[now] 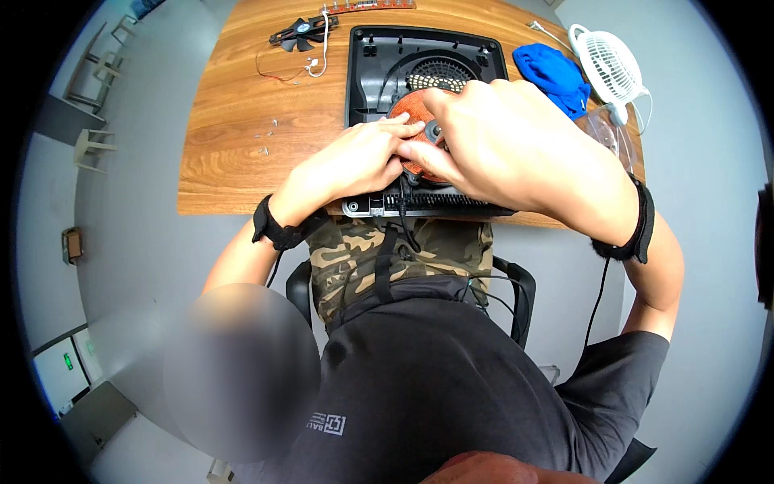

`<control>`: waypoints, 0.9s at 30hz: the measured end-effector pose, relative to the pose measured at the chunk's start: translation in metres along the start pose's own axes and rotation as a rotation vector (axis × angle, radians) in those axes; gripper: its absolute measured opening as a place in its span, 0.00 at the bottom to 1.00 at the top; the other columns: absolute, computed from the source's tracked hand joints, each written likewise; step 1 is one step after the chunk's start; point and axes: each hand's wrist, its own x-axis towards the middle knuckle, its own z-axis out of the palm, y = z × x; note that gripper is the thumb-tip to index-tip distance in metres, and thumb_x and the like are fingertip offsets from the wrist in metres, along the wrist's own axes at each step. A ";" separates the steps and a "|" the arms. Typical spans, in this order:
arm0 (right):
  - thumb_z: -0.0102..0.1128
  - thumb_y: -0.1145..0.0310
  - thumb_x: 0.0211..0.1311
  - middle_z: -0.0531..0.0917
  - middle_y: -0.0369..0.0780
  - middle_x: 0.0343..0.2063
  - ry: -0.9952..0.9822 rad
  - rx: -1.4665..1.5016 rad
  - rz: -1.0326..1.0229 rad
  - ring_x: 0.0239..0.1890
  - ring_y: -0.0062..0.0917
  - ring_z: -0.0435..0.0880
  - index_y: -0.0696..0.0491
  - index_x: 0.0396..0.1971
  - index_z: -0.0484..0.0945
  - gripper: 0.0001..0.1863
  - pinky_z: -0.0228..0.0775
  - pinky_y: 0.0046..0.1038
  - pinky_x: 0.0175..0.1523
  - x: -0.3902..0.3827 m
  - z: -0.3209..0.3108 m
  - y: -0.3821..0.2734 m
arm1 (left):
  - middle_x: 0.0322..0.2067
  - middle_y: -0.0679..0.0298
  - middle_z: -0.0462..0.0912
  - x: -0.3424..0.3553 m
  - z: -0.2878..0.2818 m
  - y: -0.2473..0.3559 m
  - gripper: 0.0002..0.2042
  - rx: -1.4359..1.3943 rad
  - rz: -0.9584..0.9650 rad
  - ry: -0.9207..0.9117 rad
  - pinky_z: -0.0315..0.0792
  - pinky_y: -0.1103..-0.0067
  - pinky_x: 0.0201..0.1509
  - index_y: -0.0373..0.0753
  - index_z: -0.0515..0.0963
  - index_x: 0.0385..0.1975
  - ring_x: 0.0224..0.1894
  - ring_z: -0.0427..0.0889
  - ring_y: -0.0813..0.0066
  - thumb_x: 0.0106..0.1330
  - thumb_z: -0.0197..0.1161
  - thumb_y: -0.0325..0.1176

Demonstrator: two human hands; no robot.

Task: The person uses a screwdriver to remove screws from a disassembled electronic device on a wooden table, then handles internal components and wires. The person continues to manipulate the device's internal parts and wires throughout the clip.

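An induction cooker's open black housing (356, 77) lies in front of me, with a round reddish copper coil (405, 106) in its near half. My left hand (367, 157) rests on the coil's left side, fingers stretched toward the small grey piece (433, 131) at its centre. Over the coil's right side is my right hand (500, 141), closed, with thumb and forefinger curled near that centre piece. Whatever the right hand grips is hidden by its fingers. Much of the coil is covered by both hands.
On the wooden table (234, 161), a small black fan (302, 34) and a reddish circuit strip (371, 6) lie at the back. Loose screws (264, 151) are scattered left. A blue cloth (552, 77) and a white desk fan (609, 64) sit at right. Black cables (407, 226) hang near my lap.
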 end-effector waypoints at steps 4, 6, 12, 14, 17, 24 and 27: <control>0.65 0.63 0.64 0.80 0.49 0.47 -0.051 0.052 -0.077 0.41 0.42 0.86 0.58 0.53 0.72 0.23 0.78 0.39 0.39 -0.009 -0.016 0.008 | 0.58 0.46 0.80 0.001 -0.006 0.005 0.15 0.048 0.030 -0.023 0.72 0.62 0.68 0.32 0.84 0.45 0.61 0.78 0.49 0.58 0.58 0.24; 0.66 0.67 0.62 0.75 0.48 0.54 -0.143 0.091 -0.142 0.46 0.41 0.84 0.57 0.55 0.70 0.24 0.77 0.39 0.42 -0.013 -0.024 0.012 | 0.55 0.46 0.81 0.001 -0.012 0.014 0.15 0.009 -0.033 -0.062 0.71 0.62 0.68 0.32 0.84 0.45 0.59 0.79 0.49 0.58 0.58 0.24; 0.65 0.65 0.66 0.81 0.48 0.44 -0.013 0.089 -0.218 0.36 0.42 0.86 0.57 0.49 0.76 0.16 0.79 0.37 0.38 -0.016 -0.009 0.013 | 0.50 0.47 0.83 -0.001 -0.003 0.007 0.15 0.003 0.016 0.044 0.72 0.62 0.67 0.32 0.85 0.43 0.56 0.80 0.48 0.58 0.58 0.24; 0.61 0.59 0.70 0.84 0.47 0.34 -0.027 0.087 -0.157 0.29 0.42 0.87 0.57 0.45 0.77 0.16 0.79 0.36 0.34 -0.011 0.000 0.007 | 0.50 0.47 0.83 0.001 -0.003 0.006 0.14 -0.015 0.022 0.027 0.72 0.62 0.67 0.32 0.85 0.43 0.56 0.80 0.48 0.58 0.58 0.24; 0.56 0.53 0.74 0.83 0.45 0.21 -0.028 -0.112 -0.074 0.23 0.42 0.85 0.58 0.44 0.77 0.20 0.77 0.37 0.28 -0.006 0.001 -0.008 | 0.53 0.46 0.82 0.003 -0.005 0.005 0.14 -0.054 -0.046 -0.014 0.72 0.61 0.67 0.32 0.85 0.43 0.58 0.79 0.48 0.58 0.58 0.24; 0.59 0.62 0.69 0.81 0.48 0.33 0.081 -0.032 -0.120 0.33 0.42 0.87 0.60 0.42 0.76 0.15 0.79 0.38 0.37 -0.006 -0.005 0.006 | 0.57 0.43 0.80 0.000 -0.001 0.002 0.14 -0.009 -0.007 0.008 0.72 0.61 0.67 0.32 0.85 0.43 0.60 0.79 0.48 0.59 0.58 0.24; 0.62 0.69 0.65 0.78 0.50 0.40 -0.033 0.037 -0.233 0.40 0.43 0.86 0.59 0.48 0.71 0.16 0.78 0.40 0.42 -0.017 -0.020 0.011 | 0.57 0.45 0.80 0.000 -0.002 0.004 0.15 0.019 -0.006 -0.011 0.70 0.61 0.69 0.33 0.85 0.45 0.62 0.77 0.48 0.59 0.57 0.24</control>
